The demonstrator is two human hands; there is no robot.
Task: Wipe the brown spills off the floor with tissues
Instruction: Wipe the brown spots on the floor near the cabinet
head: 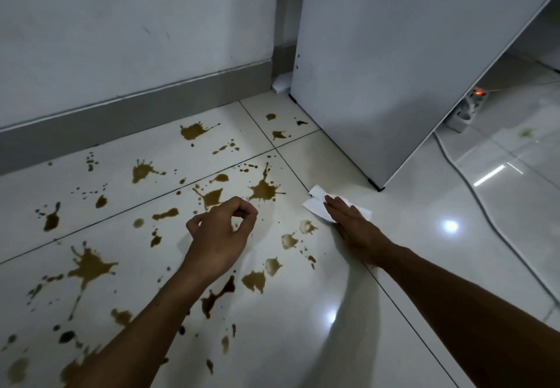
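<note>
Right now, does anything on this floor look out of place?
Yes: brown splashes are scattered across the white tiles, mostly left of the right hand, which presses a tissue flat.

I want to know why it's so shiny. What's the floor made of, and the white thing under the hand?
The floor looks like glazed ceramic tile: pale, glossy, mirroring lights, with thin dark joint lines. The tissue under the right hand looks like thin, soft paper: matte white and creased.

Right hand [351, 224] flat on tissue [315, 204], amid brown spills [263, 190]
</note>
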